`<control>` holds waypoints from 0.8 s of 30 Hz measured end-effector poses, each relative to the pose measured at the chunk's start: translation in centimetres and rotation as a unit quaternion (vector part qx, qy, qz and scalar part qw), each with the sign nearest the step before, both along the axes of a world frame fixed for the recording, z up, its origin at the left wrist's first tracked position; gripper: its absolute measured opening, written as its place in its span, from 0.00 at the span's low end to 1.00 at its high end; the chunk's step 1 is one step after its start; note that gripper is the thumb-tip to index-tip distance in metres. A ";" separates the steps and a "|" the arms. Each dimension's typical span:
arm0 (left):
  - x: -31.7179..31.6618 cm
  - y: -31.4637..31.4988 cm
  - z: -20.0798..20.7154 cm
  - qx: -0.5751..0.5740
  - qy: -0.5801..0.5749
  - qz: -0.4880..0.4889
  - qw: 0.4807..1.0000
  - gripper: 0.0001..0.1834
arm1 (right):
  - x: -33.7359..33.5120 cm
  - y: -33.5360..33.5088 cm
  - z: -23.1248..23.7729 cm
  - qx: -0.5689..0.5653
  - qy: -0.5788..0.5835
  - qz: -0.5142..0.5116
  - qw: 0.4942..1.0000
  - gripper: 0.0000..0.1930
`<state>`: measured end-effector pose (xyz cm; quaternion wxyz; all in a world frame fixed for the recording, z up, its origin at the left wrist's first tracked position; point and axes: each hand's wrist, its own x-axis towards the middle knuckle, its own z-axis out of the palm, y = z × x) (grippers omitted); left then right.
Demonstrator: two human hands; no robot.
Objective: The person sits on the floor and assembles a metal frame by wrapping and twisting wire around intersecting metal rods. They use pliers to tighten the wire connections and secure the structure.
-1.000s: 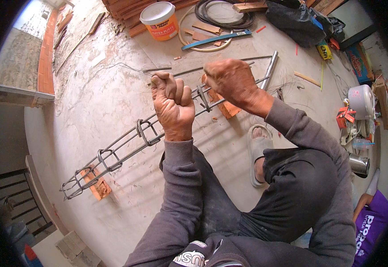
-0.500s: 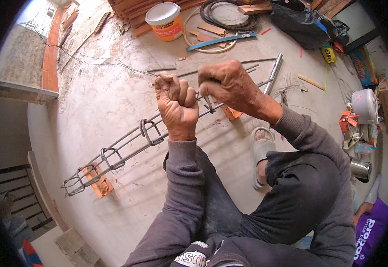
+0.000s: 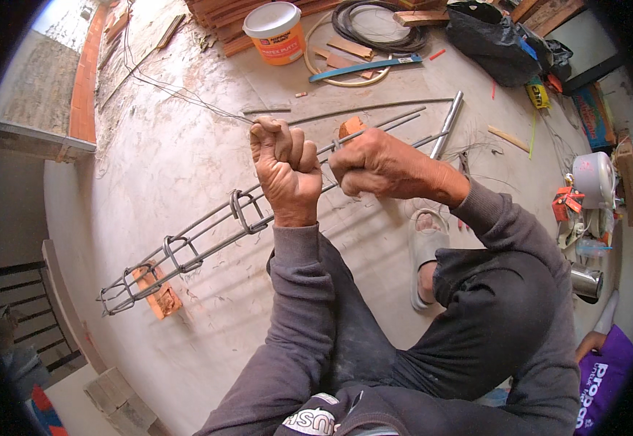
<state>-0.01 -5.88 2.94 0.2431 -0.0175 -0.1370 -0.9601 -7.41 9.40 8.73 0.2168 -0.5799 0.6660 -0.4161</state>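
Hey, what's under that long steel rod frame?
Under the steel frame, an orange brick shows near its left end. Part of a second brick shows just beyond the right hand; that hand covers the area nearer the person, so I can't see what's underneath there.

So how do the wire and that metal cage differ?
The wire is thin, while the metal cage is built of thicker bars. The wire curves loosely; the cage's long bars run fairly straight, with loops around them. The wire trails from the left hand; the cage rests on orange bricks. Both look dark.
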 end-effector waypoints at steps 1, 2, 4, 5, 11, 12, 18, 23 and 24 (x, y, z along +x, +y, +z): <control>0.0 0.2 0.0 0.005 -0.002 0.001 1.000 0.09 | 0.0 -0.1 -0.3 -0.022 0.000 -0.039 0.999 0.04; 0.0 0.2 0.0 0.007 -0.004 0.006 1.000 0.10 | 0.0 -0.5 0.0 -0.037 -0.014 -0.069 0.997 0.04; 0.2 0.4 0.0 -0.003 -0.021 0.014 1.000 0.12 | 0.2 -1.3 0.9 -0.066 -0.044 -0.129 0.988 0.04; 0.0 1.0 -0.1 -0.011 -0.030 0.013 0.999 0.12 | 0.1 -1.4 1.1 -0.086 -0.012 -0.161 0.983 0.05; -1.0 3.0 0.3 -0.138 -0.172 0.132 0.966 0.14 | -1.1 -1.6 0.1 -0.063 0.040 -0.277 0.958 0.09; -0.7 2.5 -0.3 -0.161 -0.168 0.112 0.966 0.14 | -1.2 -1.7 -0.2 -0.059 0.039 -0.288 0.955 0.09; 0.3 2.6 -0.1 -0.283 -0.204 0.038 0.937 0.14 | -1.5 -2.1 -1.2 -0.041 0.001 -0.322 0.946 0.10; -0.2 3.8 0.6 -0.337 -0.219 0.103 0.910 0.09 | -1.4 -2.0 -1.5 -0.013 -0.009 -0.349 0.937 0.09; -0.3 3.9 0.2 -0.347 -0.217 0.103 0.907 0.09 | -1.4 -2.1 -1.7 0.000 -0.015 -0.354 0.935 0.09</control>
